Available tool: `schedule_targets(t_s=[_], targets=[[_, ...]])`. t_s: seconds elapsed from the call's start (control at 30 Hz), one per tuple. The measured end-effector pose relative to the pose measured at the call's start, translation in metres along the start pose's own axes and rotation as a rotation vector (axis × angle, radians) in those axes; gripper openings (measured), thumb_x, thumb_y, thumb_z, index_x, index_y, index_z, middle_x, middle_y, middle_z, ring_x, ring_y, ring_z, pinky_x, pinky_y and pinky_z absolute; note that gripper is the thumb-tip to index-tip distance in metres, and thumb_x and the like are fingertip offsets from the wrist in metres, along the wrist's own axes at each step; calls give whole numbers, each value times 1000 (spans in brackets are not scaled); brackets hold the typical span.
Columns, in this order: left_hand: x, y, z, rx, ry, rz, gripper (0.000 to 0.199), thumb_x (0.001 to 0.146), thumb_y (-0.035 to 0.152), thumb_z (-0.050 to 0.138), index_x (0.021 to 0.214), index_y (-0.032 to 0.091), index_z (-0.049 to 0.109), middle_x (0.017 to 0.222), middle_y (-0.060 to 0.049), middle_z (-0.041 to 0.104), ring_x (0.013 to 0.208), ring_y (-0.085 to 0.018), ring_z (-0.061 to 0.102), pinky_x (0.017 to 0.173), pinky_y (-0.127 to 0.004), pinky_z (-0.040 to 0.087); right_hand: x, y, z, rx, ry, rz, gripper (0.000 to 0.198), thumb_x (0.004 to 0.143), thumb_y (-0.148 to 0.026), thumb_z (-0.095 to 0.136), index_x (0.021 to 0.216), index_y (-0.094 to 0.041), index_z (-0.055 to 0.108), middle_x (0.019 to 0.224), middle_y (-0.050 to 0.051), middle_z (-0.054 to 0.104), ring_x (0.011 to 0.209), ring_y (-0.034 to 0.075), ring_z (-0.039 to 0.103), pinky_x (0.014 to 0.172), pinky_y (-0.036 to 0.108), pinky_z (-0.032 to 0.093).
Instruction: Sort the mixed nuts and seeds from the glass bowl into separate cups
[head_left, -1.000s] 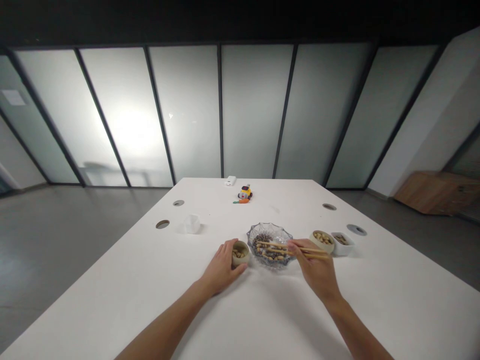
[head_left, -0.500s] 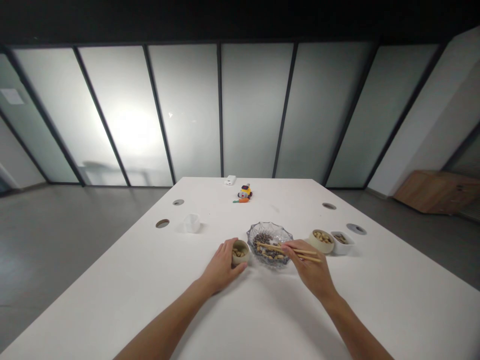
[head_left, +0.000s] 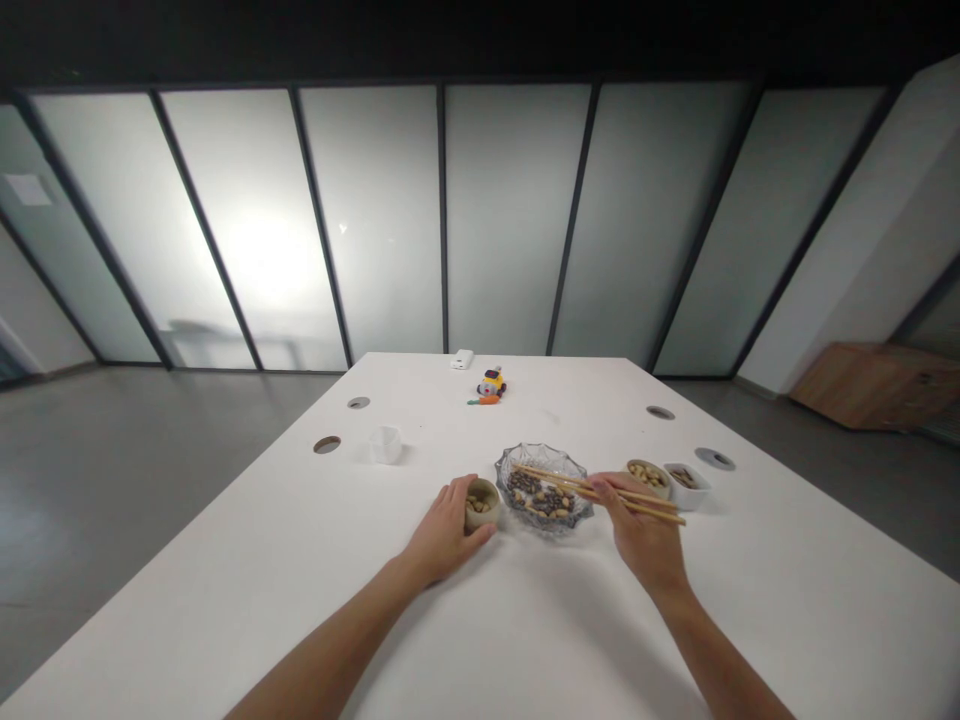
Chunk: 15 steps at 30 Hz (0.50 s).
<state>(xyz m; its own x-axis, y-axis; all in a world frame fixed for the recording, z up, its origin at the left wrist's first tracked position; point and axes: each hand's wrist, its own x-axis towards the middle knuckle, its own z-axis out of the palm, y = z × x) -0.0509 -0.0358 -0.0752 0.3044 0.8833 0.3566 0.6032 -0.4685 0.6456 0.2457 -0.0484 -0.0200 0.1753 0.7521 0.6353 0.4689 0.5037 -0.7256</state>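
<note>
My left hand (head_left: 444, 532) is wrapped round a small beige cup (head_left: 486, 517) with brownish pieces inside, which stands on the white table (head_left: 480, 640). In my right hand (head_left: 643, 535) is a pair of wooden chopsticks (head_left: 559, 480), their tips over the far left part of a scalloped glass bowl (head_left: 581, 512). Dark beans and pale nuts lie in the bowl, just right of the cup. I cannot make out anything between the chopstick tips. Behind my right hand stands a second beige cup (head_left: 646, 467) of nuts, partly hidden by the fingers.
A white tub (head_left: 694, 492) of dark pieces stands beside the second cup. At the left is a clear plastic container (head_left: 386, 444). Farther back lie a toy carrot (head_left: 486, 400), a yellow toy car (head_left: 491, 382) and a white device (head_left: 462, 359). Round holes (head_left: 327, 445) pierce the tabletop.
My right hand has moved to the right, and the chopstick tips have shifted up toward the bowl's far side. The left hand stays on the cup.
</note>
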Motion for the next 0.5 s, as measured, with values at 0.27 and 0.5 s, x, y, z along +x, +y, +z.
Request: schedule_targets(t_s=[0.27, 0.5], targets=[[-1, 2, -1, 1, 10, 3, 66, 89, 30, 76, 149, 23, 50, 145, -16, 63, 133, -36, 61, 117, -54, 48, -6, -15, 4, 105, -61, -36, 42, 97, -64, 68, 88, -26, 83, 86, 7, 82, 82, 25, 77, 73, 35, 63], [0, -2, 0, 6, -1, 3, 68, 89, 32, 76, 151, 23, 48, 147, -17, 61, 134, -36, 60, 118, -56, 47, 0, -14, -3, -99, -96, -166, 43, 104, -58, 60, 84, -25, 80, 80, 5, 80, 73, 22, 76, 66, 33, 59]])
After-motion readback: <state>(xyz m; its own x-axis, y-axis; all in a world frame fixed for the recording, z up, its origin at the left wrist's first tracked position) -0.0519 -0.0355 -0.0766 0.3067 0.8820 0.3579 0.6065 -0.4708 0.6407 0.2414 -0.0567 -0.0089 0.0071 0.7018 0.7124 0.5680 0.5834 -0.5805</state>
